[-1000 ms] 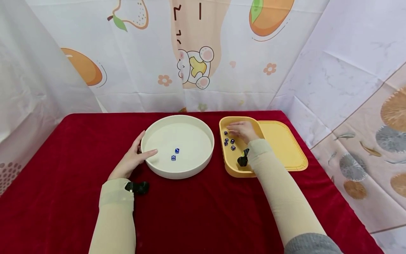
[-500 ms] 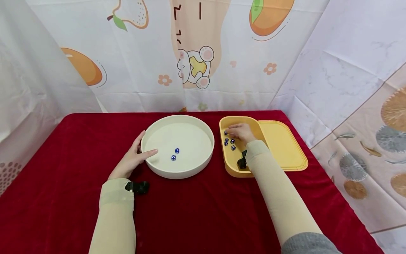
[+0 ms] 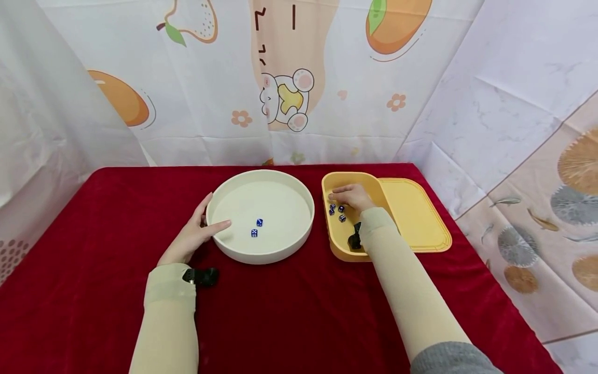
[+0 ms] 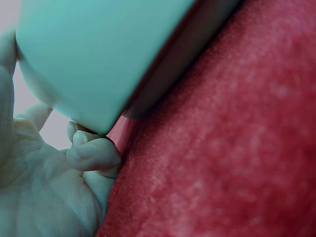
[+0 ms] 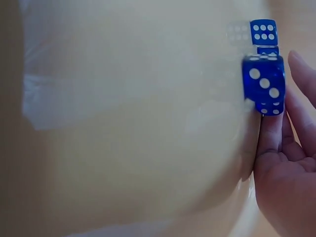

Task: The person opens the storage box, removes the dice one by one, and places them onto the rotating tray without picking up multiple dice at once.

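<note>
My left hand (image 3: pixel 192 235) grips the left side of a round white tray (image 3: pixel 285 205), thumb over the rim and fingers against the outer wall. Two blue dice (image 3: pixel 257 227) with white dots lie inside it. In the left wrist view, curled fingers (image 4: pixel 94 155) show beneath the tray's lower edge. My right hand (image 3: pixel 353 196) reaches into a yellow box (image 3: pixel 336 241), fingertips down at its far left corner, hiding whatever lies under them; I cannot tell whether they pinch a die. Several blue dice (image 3: pixel 342 214) sit just nearer. In the right wrist view, a blue die (image 5: pixel 264 83) overlaps the fingers.
A flat yellow lid (image 3: pixel 422 218) lies right of the box, partly behind my right forearm. Dark red cloth (image 3: pixel 280 317) covers the table. A printed white curtain (image 3: pixel 196 104) hangs behind it, with another along the right side. Black wrist cameras (image 3: pixel 205 277) are strapped to both sleeves.
My right hand has moved slightly left and nearer, its fingertips now covering the corner die that showed earlier. The left hand and the tray have stayed put.
</note>
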The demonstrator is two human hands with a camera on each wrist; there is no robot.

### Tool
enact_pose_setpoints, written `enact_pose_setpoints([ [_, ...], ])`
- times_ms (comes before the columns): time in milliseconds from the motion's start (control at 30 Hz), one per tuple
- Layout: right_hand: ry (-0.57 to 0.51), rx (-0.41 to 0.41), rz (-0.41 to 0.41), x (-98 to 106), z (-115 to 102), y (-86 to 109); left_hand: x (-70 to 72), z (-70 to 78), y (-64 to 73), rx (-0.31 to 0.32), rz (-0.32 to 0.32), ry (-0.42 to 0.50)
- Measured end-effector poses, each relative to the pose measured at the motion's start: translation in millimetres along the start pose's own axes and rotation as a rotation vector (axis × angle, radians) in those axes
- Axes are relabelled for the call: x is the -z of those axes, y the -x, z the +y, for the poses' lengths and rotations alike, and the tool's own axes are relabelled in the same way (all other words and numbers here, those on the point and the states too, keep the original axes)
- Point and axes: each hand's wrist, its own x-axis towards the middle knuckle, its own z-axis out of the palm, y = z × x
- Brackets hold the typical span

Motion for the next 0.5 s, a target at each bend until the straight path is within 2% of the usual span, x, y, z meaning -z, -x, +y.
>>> enact_pose_setpoints([
  [500, 0.028, 0.037, -0.015, -2.1, -0.8, -2.0, 0.6, -2.8, -1.9, 0.004, -0.002, -0.007],
])
